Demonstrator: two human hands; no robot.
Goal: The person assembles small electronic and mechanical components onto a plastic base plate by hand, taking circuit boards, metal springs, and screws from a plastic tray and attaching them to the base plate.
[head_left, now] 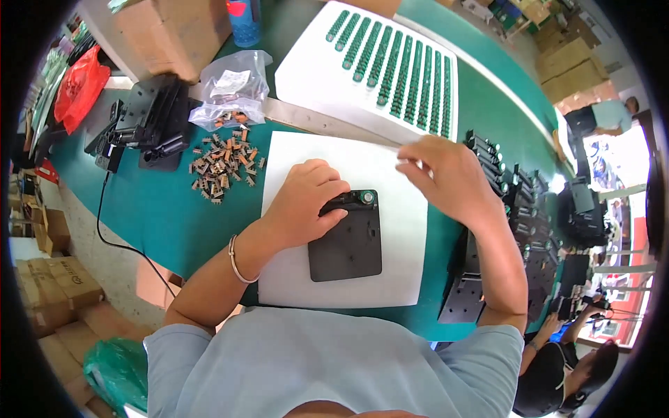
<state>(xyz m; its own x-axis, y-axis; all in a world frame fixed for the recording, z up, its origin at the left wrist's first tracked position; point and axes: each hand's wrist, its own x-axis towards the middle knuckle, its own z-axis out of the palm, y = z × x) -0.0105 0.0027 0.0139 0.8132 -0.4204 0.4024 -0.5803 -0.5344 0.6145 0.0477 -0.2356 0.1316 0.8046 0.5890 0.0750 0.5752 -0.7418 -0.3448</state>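
A flat black plate with small holes lies on a white sheet in front of me. Along its far edge runs a black barrel-like part with a round, green-rimmed silver end. My left hand grips this far edge, with thumb and fingers closed about the black part; the fingers hide much of it. To the right, my right hand is raised above the sheet's far right corner. Its fingers are bent, with a gap between thumb and index finger, and nothing shows in them.
A white foam tray with rows of small green parts stands beyond the sheet. Loose small orange-and-metal parts lie left, beside a clear bag. Black assemblies are piled left and right. Another person works at far right.
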